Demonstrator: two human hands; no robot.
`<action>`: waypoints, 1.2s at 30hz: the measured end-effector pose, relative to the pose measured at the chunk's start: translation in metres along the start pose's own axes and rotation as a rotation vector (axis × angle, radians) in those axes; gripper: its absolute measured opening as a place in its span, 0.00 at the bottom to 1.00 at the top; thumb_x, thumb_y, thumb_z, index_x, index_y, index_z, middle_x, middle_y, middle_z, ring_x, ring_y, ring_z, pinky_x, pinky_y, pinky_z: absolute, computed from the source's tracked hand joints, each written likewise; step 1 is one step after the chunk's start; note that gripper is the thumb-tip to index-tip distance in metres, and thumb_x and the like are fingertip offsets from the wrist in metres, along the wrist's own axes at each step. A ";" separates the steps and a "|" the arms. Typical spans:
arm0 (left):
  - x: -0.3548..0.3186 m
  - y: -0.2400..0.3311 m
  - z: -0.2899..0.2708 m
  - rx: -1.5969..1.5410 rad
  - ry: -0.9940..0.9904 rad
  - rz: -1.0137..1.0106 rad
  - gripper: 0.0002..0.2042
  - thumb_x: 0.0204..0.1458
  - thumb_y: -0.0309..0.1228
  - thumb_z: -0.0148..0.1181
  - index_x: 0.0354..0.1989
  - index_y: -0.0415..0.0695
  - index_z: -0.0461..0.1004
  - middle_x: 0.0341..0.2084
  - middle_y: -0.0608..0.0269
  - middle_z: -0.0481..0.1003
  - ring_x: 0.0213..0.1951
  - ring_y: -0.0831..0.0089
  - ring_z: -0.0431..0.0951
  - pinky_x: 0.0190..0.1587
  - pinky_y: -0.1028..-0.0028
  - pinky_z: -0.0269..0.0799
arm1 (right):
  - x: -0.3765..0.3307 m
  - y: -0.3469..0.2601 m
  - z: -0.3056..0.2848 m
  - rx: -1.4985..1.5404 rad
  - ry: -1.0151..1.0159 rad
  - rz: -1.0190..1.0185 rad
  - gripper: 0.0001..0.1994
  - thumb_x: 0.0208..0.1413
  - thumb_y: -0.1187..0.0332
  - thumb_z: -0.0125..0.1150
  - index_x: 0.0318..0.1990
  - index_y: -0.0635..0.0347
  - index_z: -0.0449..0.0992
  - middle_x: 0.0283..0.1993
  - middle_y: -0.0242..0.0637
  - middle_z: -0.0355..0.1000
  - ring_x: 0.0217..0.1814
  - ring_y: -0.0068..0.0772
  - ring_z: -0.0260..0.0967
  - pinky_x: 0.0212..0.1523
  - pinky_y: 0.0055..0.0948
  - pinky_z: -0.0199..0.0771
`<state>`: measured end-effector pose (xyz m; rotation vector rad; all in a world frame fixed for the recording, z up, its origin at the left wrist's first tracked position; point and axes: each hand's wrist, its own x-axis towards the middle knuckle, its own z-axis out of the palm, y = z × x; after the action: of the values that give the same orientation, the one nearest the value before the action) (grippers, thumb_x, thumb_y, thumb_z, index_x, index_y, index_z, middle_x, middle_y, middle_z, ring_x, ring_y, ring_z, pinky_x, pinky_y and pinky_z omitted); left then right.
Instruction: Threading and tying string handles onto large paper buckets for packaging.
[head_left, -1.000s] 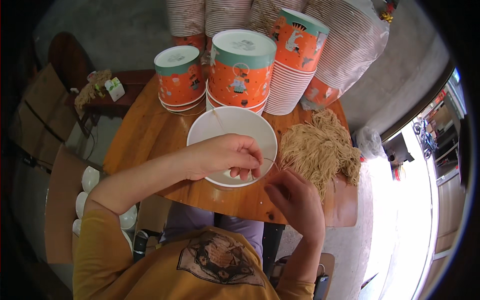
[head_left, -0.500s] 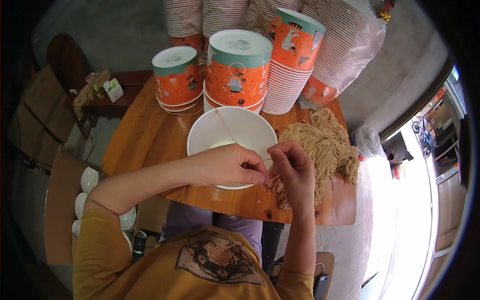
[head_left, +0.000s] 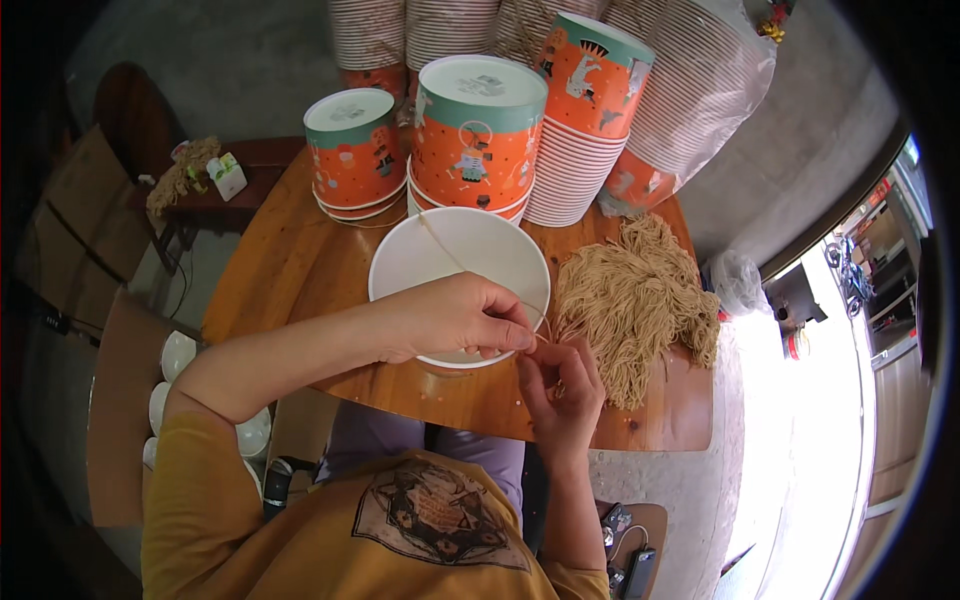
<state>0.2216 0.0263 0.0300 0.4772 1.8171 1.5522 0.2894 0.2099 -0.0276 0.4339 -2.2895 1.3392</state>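
Grey concrete floor and wall surround a round wooden worktop (head_left: 300, 270) at the centre of the frame. At its middle stands a white paper bowl (head_left: 440, 262), open and apparently empty apart from a thin strand lying across its inner wall. Just right of the bowl lies a loose heap of tan dried noodles (head_left: 635, 300). Behind them, at the upper centre, stand stacks of orange-and-teal printed paper tubs (head_left: 478, 135) and, to their right, a bagged stack of nested paper cups (head_left: 695, 90).

The left hand (head_left: 450, 318) reaches over the bowl's near rim, fingers closed in a pinch on a few noodle strands at the rim's lower right. The right hand (head_left: 562, 385) sits just below and right of it, at the worktop's near edge, fingers curled shut on the same small bunch of strands, so the two hands nearly touch.

Risk, as a judgement: the strands look brittle, and a tight pinch or a pull between both hands could snap them; fragments could scatter off the near edge.

Compared with one second ago, the right hand has risen from the lower edge to meet the left, and the left has shifted slightly right along the rim.
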 end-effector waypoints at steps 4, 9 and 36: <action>0.003 -0.004 -0.001 -0.063 -0.024 0.022 0.09 0.58 0.34 0.59 0.40 0.41 0.76 0.31 0.73 0.74 0.32 0.85 0.70 0.36 0.82 0.67 | -0.004 -0.011 0.006 0.032 0.039 0.027 0.08 0.47 0.79 0.67 0.32 0.61 0.73 0.29 0.33 0.64 0.26 0.27 0.65 0.25 0.25 0.68; 0.002 0.000 0.002 -0.111 -0.013 -0.072 0.08 0.58 0.32 0.59 0.41 0.41 0.75 0.30 0.71 0.74 0.32 0.84 0.71 0.34 0.82 0.66 | -0.007 -0.013 0.020 -0.121 0.134 -0.126 0.11 0.43 0.79 0.69 0.31 0.56 0.72 0.28 0.32 0.64 0.27 0.33 0.65 0.27 0.31 0.66; -0.011 -0.006 0.011 0.041 0.102 0.190 0.10 0.55 0.22 0.55 0.45 0.39 0.69 0.34 0.67 0.71 0.38 0.80 0.71 0.44 0.78 0.69 | -0.003 -0.013 0.008 0.194 0.073 0.236 0.07 0.54 0.74 0.65 0.39 0.61 0.75 0.25 0.27 0.68 0.23 0.13 0.61 0.25 0.16 0.63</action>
<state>0.2376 0.0252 0.0271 0.6159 1.9312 1.6963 0.2969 0.1968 -0.0229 0.1747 -2.2135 1.6724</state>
